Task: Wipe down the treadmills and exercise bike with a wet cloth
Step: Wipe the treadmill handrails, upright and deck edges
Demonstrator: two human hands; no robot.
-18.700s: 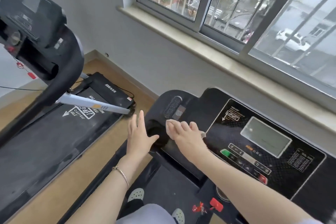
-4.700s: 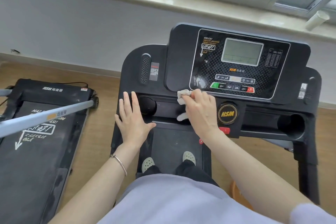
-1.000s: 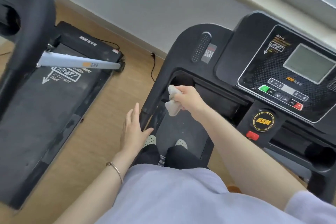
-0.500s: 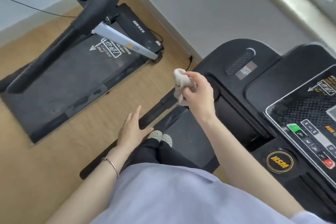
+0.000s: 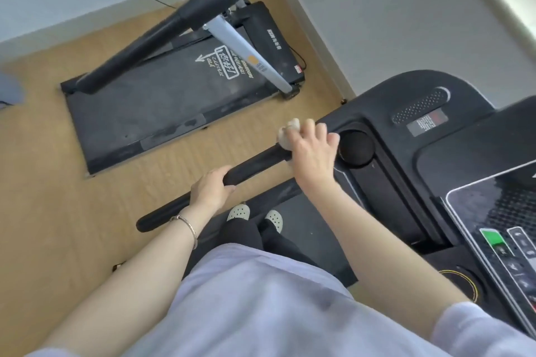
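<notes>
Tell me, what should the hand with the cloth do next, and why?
Probably slide the cloth down the handrail toward the left hand: the right hand holds it against the rail's console end, and bare rail lies between the two hands.

The wooden floor (image 5: 43, 211) carries the left treadmill (image 5: 162, 107) at eleven o'clock and the right treadmill (image 5: 385, 101) at three o'clock, with bare boards between them.

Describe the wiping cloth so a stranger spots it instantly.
Find the black treadmill console at right; a black padded handrail sticks out from its left corner. At that joint, the right hand holds a small crumpled off-white cloth, the only pale, soft thing among black parts.
</notes>
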